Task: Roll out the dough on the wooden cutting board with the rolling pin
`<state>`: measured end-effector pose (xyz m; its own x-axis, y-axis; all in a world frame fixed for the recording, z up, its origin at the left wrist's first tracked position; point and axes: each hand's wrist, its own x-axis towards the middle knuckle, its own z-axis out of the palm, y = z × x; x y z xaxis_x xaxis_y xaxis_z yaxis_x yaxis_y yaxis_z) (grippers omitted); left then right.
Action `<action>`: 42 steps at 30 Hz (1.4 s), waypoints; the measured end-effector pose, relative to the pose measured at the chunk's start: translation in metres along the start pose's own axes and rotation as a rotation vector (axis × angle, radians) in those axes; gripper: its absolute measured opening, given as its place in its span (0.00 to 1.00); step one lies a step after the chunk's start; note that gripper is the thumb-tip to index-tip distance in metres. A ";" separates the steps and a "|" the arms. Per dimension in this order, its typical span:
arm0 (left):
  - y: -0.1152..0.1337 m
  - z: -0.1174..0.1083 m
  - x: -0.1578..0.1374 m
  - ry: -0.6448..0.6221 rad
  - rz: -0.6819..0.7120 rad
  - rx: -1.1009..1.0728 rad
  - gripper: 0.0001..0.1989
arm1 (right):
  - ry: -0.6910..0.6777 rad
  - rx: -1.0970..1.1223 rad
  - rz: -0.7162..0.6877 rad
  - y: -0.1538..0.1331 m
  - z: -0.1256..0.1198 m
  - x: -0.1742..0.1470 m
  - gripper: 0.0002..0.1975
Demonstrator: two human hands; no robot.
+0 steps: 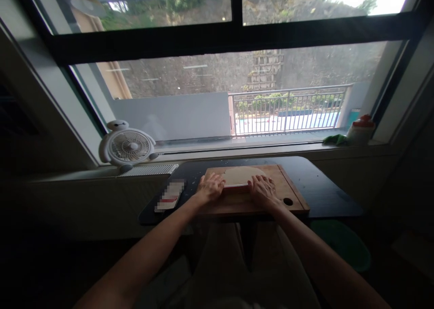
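Note:
A flat, pale sheet of dough (246,174) lies on a wooden cutting board (283,182). Across the dough's near edge runs a red and white rod that looks like a rolling pin (236,189). Over its left end, my left hand (210,185) is laid palm down, its fingers curved over the rod. My right hand (265,190) grips the right end the same way. Both hands cover the rod's ends, so only its middle shows between them. The board has a dark round hole (288,201) near its right front corner.
The board rests on a dark table (308,175) by a window. Left of it lies a blurred-out flat item (170,195). A white fan (130,146) stands on the sill, with a white bottle with a red top (361,130) and green cloth (335,140) at right. A green basin (342,245) sits below.

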<state>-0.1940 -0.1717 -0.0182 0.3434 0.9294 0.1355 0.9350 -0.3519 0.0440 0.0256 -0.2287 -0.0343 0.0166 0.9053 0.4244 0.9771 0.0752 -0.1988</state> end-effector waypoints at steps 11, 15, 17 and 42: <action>-0.010 -0.004 0.070 0.008 -0.112 -0.016 0.18 | -0.056 -0.041 0.030 0.003 0.008 0.056 0.21; -0.007 0.004 0.036 0.019 -0.086 -0.029 0.20 | -0.030 -0.044 -0.018 0.002 0.005 0.026 0.22; -0.004 0.005 0.015 0.036 -0.058 -0.029 0.22 | -0.020 -0.044 -0.032 0.001 0.004 0.009 0.22; 0.002 0.005 -0.012 0.111 0.011 -0.035 0.25 | 0.015 -0.057 -0.046 0.002 0.007 -0.007 0.24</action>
<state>-0.1954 -0.1833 -0.0246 0.3401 0.9079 0.2451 0.9267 -0.3678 0.0765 0.0256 -0.2321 -0.0435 -0.0255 0.8953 0.4447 0.9875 0.0918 -0.1281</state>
